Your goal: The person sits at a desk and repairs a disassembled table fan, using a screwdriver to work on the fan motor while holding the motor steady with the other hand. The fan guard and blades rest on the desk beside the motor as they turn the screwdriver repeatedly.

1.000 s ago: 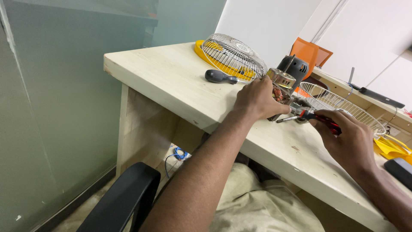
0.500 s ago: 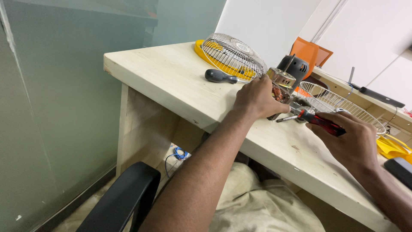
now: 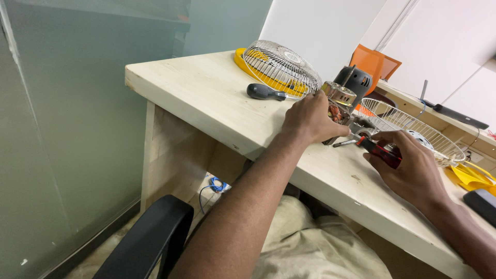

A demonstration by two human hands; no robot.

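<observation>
My left hand (image 3: 310, 118) is cupped over a small fan motor (image 3: 338, 106), fingers curled round its body so that only the shiny metal cap and a bit of coppery winding show past my knuckles. The motor stands on the pale wooden surface (image 3: 206, 98), near the front edge. My right hand (image 3: 413, 165) is closed round the red-and-black handle of a screwdriver (image 3: 373, 149), thumb and fingers pinching it; its thin steel shaft points left toward the base of the motor, though I cannot tell whether the tip touches it.

Behind the motor lies a domed wire fan guard (image 3: 281, 67), fine silvery spokes, resting on a yellow plastic ring (image 3: 243, 58). Just in front of it lies a second screwdriver with a rounded black handle (image 3: 264, 92), flat on the wood. A dark grey plastic motor housing (image 3: 354, 80) stands behind the motor, and a second wire guard (image 3: 413, 126) lies open-side up beyond my right hand. A yellow fan blade (image 3: 471, 175) lies at the far right. A black chair armrest (image 3: 147, 243) sits below the surface's edge.
</observation>
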